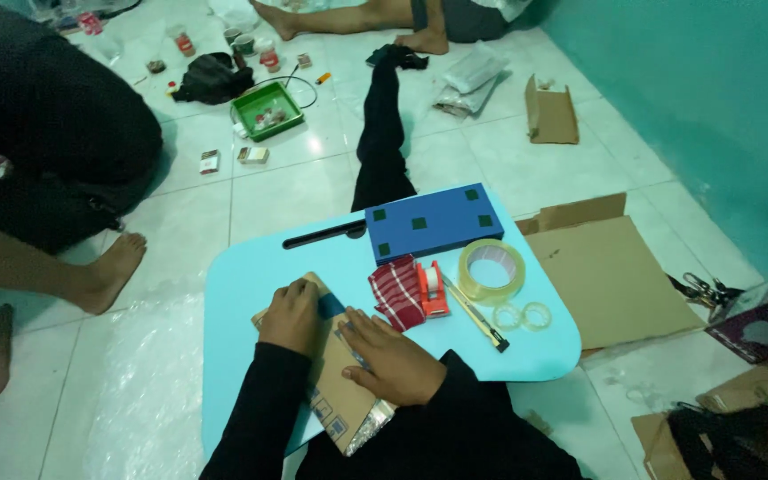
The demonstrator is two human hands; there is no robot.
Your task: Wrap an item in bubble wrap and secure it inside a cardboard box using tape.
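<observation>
Head view: I am pressing both palms flat on a cardboard parcel (335,378) lying on the light blue lap table (242,276). Its long axis is running diagonally from upper left toward my lap. My left hand (291,316) is covering the far end, fingers spread wide; my right hand (393,360) is lying open across the middle, neither grasping. The red tape dispenser (433,289) is sitting just beyond my right hand.
</observation>
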